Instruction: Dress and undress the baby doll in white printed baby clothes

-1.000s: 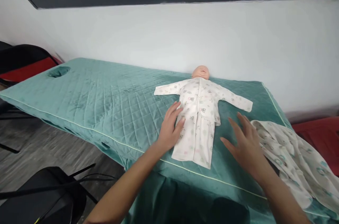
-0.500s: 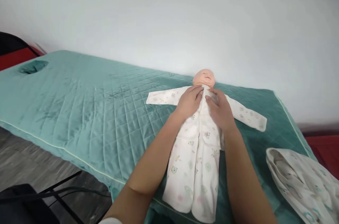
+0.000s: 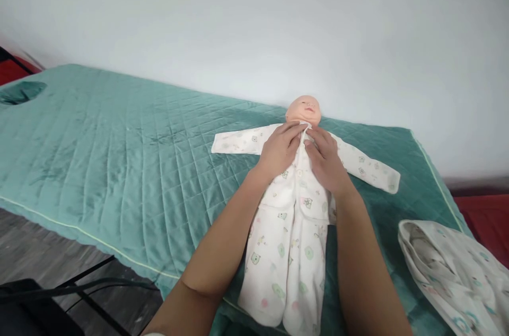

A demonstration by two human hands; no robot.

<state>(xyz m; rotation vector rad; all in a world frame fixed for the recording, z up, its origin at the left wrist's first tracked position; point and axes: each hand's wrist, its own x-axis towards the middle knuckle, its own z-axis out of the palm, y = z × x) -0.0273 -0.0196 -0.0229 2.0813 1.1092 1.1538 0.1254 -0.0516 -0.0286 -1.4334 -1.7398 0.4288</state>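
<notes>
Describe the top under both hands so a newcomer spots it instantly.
On the green quilted bed, find the doll's head beside the wall. The white printed top lies just below it, left hand and right hand on its upper front. Long sleeves spread to either side set it apart from the trousers below and the bundled cloth at right.

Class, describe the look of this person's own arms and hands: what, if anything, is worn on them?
The left hand and right hand are bare, with no glove, ring or watch showing. The left arm and right arm show no sleeve along most of their visible length. A pale edge beside the left arm may be a sleeve hem; too little shows to tell.
</notes>
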